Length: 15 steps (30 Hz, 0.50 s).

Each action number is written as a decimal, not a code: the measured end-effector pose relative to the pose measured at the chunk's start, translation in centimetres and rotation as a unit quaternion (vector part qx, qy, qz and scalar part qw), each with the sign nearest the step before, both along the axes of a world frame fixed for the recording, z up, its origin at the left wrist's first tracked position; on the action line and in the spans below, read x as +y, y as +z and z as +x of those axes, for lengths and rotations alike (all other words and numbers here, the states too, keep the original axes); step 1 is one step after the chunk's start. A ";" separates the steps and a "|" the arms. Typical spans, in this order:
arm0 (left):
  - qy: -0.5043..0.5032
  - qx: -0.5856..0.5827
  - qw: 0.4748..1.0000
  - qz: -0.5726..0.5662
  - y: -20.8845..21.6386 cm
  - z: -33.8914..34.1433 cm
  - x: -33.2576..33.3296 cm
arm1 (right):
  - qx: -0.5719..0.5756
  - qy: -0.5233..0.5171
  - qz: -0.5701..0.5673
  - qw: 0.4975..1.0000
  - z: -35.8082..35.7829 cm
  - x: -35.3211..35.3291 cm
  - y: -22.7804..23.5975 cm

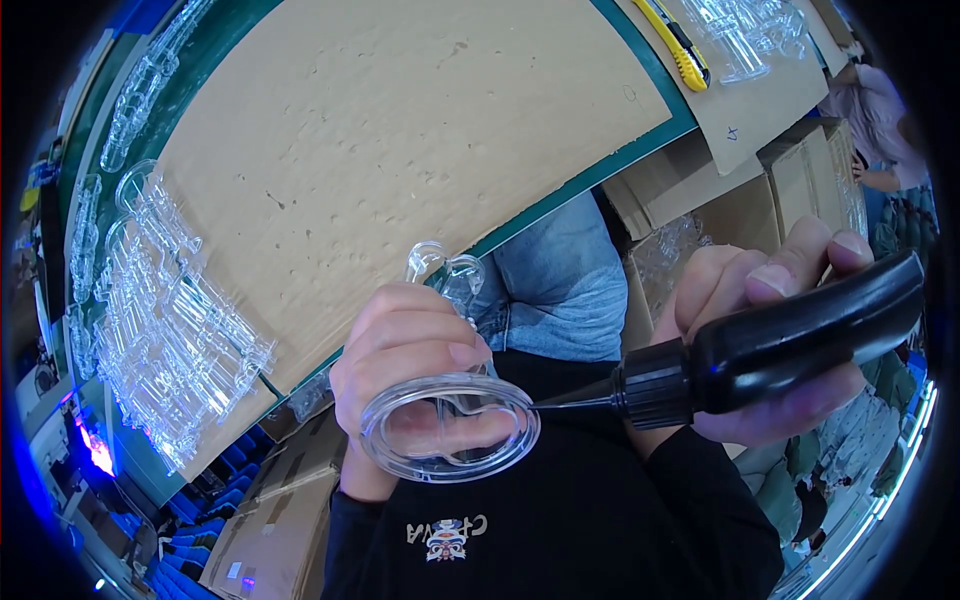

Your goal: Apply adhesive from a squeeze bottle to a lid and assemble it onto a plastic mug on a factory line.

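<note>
My left hand (pixel 405 345) is closed around a clear plastic part (pixel 450 478) with an oval ring-shaped rim facing me. Two rounded lobes of the same clear part stick out beyond my fingers on the far side. In my right hand (pixel 745 285) is a black squeeze bottle (pixel 800 335), tilted almost on its side, with a ribbed cap and a long thin nozzle. The nozzle tip meets the right edge of the oval rim, or lies just in front of it; I cannot tell which. Whether any liquid comes out is too small to see.
Brown cardboard (pixel 420 120) covers the green table (pixel 640 45). Many clear plastic parts (pixel 170 330) are heaped at its left, more (pixel 745 35) at the far right near a yellow utility knife (pixel 680 50). Open cardboard boxes (pixel 720 205) stand right of my legs. Another person (pixel 880 125) is at far right.
</note>
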<state>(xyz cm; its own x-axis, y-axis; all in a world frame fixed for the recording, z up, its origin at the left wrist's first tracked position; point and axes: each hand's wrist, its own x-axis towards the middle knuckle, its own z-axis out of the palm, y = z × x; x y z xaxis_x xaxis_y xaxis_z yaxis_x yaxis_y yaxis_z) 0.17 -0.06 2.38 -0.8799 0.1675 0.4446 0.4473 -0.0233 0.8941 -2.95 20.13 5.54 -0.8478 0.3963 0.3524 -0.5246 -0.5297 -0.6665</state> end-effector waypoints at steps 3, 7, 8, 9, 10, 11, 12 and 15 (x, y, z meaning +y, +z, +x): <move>0.004 -0.006 1.000 0.008 0.2 0.0 0.1 | -0.001 0.009 -0.013 1.000 1.0 -0.7 0.7; 0.007 -0.084 0.996 0.024 0.1 0.4 0.2 | 0.000 0.026 -0.032 0.999 0.9 0.6 1.1; 0.012 -0.084 0.996 0.023 -0.1 0.4 0.2 | 0.000 0.031 -0.033 0.999 0.9 0.5 1.1; -0.010 -0.067 0.997 0.026 -0.5 0.1 0.2 | -0.001 0.036 -0.026 0.999 0.9 0.4 1.1; -0.031 -0.050 0.998 0.028 -0.8 -0.3 0.3 | -0.002 0.041 -0.019 0.999 0.9 0.4 1.1; -0.053 -0.033 0.998 0.030 -1.2 -0.6 0.4 | -0.002 0.046 -0.012 0.999 0.9 0.3 1.1; -0.074 -0.015 0.997 0.032 -1.4 -0.7 0.4 | -0.003 0.051 -0.004 0.999 0.9 0.2 1.1; -0.095 0.009 0.994 0.047 -1.5 -0.3 0.6 | -0.004 0.051 0.005 0.999 0.9 0.4 1.0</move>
<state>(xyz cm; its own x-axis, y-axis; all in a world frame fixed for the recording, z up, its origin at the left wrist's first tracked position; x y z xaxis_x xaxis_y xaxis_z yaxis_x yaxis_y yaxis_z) -0.17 0.56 0.86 -0.8287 0.2859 0.4812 0.4424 -0.1922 0.8760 -2.00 20.57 6.50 -0.8860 0.3047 0.3495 -0.4636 -0.5736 -0.6754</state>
